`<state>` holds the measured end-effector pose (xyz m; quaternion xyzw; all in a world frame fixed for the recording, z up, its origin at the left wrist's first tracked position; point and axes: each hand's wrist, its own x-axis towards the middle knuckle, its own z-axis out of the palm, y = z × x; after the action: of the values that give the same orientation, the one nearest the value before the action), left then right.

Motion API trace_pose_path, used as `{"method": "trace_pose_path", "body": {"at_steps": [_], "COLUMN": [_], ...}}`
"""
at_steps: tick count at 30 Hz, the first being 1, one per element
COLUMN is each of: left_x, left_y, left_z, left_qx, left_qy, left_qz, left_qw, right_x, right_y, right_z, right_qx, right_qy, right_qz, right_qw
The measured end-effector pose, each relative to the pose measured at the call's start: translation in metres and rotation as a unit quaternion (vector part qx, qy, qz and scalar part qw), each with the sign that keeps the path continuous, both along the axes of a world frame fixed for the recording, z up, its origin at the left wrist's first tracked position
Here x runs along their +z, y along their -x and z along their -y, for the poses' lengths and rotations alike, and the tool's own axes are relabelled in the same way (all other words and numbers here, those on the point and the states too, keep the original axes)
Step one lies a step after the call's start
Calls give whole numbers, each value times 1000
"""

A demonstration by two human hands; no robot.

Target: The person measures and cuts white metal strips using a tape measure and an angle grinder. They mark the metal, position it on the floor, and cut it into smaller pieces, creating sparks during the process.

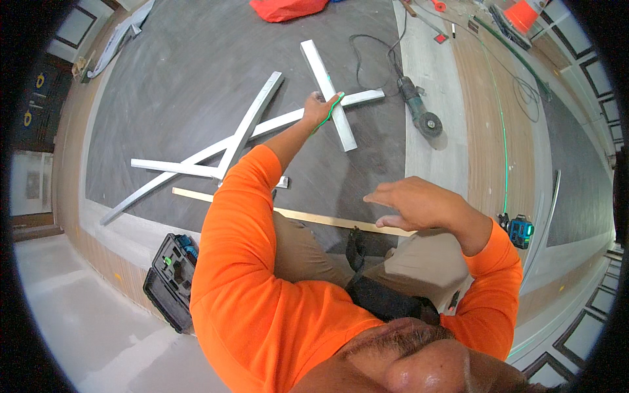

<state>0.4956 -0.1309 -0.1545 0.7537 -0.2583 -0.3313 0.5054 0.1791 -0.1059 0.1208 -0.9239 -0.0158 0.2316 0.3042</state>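
My left hand (319, 110) is stretched far forward, its fingers curled and its thumb lying over a short silvery metal bar (341, 128). That bar crosses over a long metal bar (275, 123) lying slantwise on the dark floor covering. A green laser line shows across the wrist and thumb. Nearer me, above my knee, my right hand (419, 204) holds nothing, with fingers extended to the left and the thumb apart. Left of my left arm lie two more metal bars, one slanted (252, 121) and one shorter (173, 168). A pale yellow strip (314, 217) runs in front of my legs.
An angle grinder (419, 108) with its cord lies at right. Farther right stands a laser level (519, 230), with a green line on the floor. An open tool case (171, 278) sits at left. A red bag (285, 9) and an orange cone (524, 16) are far off.
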Motion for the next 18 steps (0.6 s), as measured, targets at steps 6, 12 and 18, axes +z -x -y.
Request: {"method": "trace_pose_path", "body": {"at_steps": [6, 12, 18], "left_x": [-13, -7, -25], "left_y": [-4, 9, 8], "left_z": [-17, -37, -51], "left_qx": [-84, -155, -150], "left_qy": [-66, -165, -205], "left_qz": [157, 191, 167], "left_qw": [982, 955, 953], "right_x": [-1, -8, -3], "right_y": [-1, 1, -1], "right_z": [1, 3, 3], "right_qx": [2, -9, -14], "right_qy": [2, -13, -12], "right_qz": [1, 10, -10], "right_qw": [1000, 1000, 1000]}}
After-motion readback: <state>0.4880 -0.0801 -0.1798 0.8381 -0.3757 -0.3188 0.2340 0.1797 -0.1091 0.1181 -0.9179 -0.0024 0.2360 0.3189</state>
